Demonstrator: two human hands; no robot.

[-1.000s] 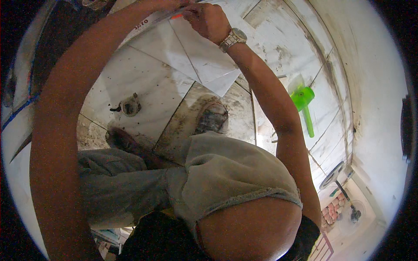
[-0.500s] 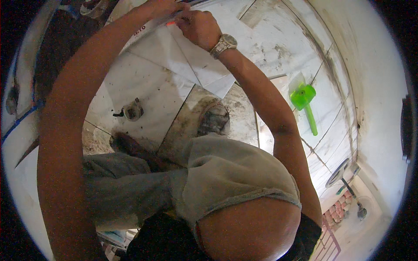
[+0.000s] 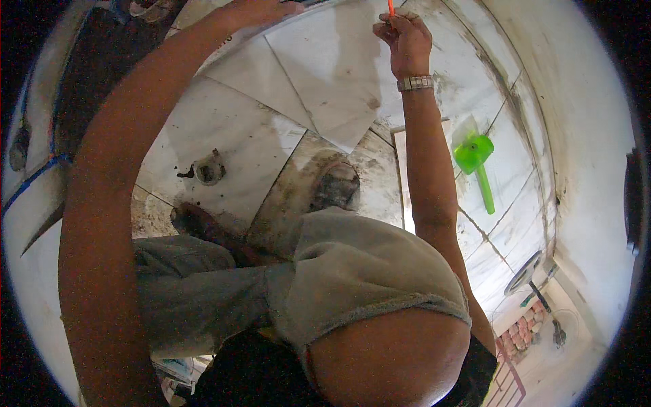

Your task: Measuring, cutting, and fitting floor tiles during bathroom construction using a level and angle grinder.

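My right hand (image 3: 408, 44), with a metal watch at the wrist, is raised over the floor near the far edge of the view. Thumb and fingers pinch a slim orange stick (image 3: 391, 7), pencil-like, its far end cut off by the frame. My left hand (image 3: 264, 10) reaches to the top edge, fingers stretched out beside a dark straight edge (image 3: 319, 3); part of it is out of view. Between and below both hands lies a white tile-like sheet (image 3: 319, 74), its pointed corner toward me.
A green plastic scoop (image 3: 475, 154) lies to the right on the dirty tiled floor (image 3: 515, 176). A small round ring-shaped fitting (image 3: 209, 171) sits left of the middle. Grey cloth (image 3: 366, 264) fills the lower middle. A white wall (image 3: 597, 136) rises at right; bricks (image 3: 521, 332) lie lower right.
My right hand has moved away from beside my left hand, to the right, carrying the orange stick. My left hand stays near the top edge, shifted only a little.
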